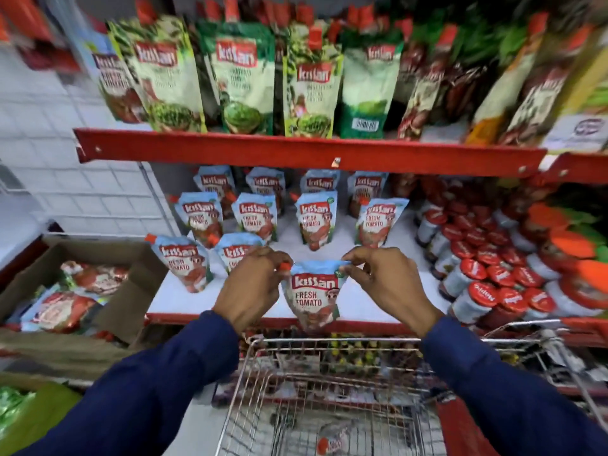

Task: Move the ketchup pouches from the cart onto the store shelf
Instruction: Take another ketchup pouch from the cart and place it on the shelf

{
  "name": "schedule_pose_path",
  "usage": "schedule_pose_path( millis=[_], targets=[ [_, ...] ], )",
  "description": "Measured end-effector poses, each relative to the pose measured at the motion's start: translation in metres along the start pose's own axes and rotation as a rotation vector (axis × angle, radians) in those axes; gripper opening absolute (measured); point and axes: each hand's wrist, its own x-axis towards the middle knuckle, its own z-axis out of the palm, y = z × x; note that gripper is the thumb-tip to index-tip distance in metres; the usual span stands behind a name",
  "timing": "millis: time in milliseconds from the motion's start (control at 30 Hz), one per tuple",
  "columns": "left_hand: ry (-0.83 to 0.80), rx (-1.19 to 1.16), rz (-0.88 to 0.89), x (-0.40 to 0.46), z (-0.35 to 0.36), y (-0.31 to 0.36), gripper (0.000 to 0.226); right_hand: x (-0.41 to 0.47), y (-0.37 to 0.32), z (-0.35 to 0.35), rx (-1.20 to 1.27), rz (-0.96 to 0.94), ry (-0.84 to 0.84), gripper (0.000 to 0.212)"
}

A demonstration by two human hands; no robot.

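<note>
A light-blue ketchup pouch [314,296] with an orange cap and "Fresh Tomato" print hangs upright at the front edge of the white middle shelf [378,291]. My left hand [251,284] pinches its top left corner by the cap. My right hand [385,281] pinches its top right corner. Several matching pouches [316,218] stand in rows further back on the same shelf. Below, the wire cart [329,390] holds another pouch [332,441] lying on its floor.
Green-labelled pouches [243,77] fill the upper red shelf [296,153]. Red-capped jars [487,278] crowd the right of the middle shelf. An open cardboard box [125,291] with red packets sits at the left. A white tiled wall lies beyond it.
</note>
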Motion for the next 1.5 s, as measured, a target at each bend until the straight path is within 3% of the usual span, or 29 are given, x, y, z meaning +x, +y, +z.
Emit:
schedule_pose_path(
  millis=[467,1267,1367,1500],
  targets=[
    [-0.116,0.066,-0.103,0.084,0.027,-0.030,0.020,0.066,0.026,0.043,0.018,0.112,0.019,0.012],
    [-0.182,-0.048,-0.164,0.077,0.033,-0.023,0.018,0.059,0.030,0.054,0.057,0.208,-0.046,0.016],
    [-0.188,-0.018,-0.164,0.074,0.031,-0.018,0.029,0.057,0.029,0.054,0.084,0.200,-0.061,0.022],
    [-0.078,0.056,-0.079,0.055,0.027,-0.010,0.053,0.044,0.035,0.057,0.052,0.127,-0.036,0.049]
  ],
)
